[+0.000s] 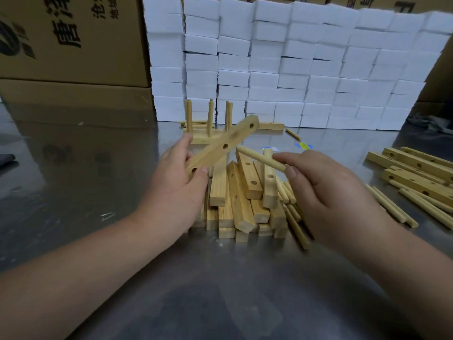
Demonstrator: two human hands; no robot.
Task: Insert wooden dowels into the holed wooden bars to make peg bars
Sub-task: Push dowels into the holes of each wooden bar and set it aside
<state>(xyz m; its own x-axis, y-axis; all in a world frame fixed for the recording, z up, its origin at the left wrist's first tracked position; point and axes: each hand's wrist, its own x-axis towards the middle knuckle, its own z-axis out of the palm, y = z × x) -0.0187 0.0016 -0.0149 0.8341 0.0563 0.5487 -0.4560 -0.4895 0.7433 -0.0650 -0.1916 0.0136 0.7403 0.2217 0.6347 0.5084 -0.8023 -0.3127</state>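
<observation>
My left hand [180,182] grips a holed wooden bar [224,145] by its near end and holds it tilted up to the right above the table. My right hand [318,182] pinches a wooden dowel [259,157] between thumb and fingers, its free tip pointing left toward the bar and a short way from it. Under both hands lies a heap of holed bars [241,200] with loose dowels [294,217] along its right side. Behind the heap stand finished peg bars [208,119] with upright dowels.
More holed bars [416,173] and dowels [402,207] lie at the right on the steel table [232,290]. A wall of white foam blocks [294,65] runs along the back. Cardboard boxes [71,38] stand at the back left. One stray dowel [293,134] lies near the foam.
</observation>
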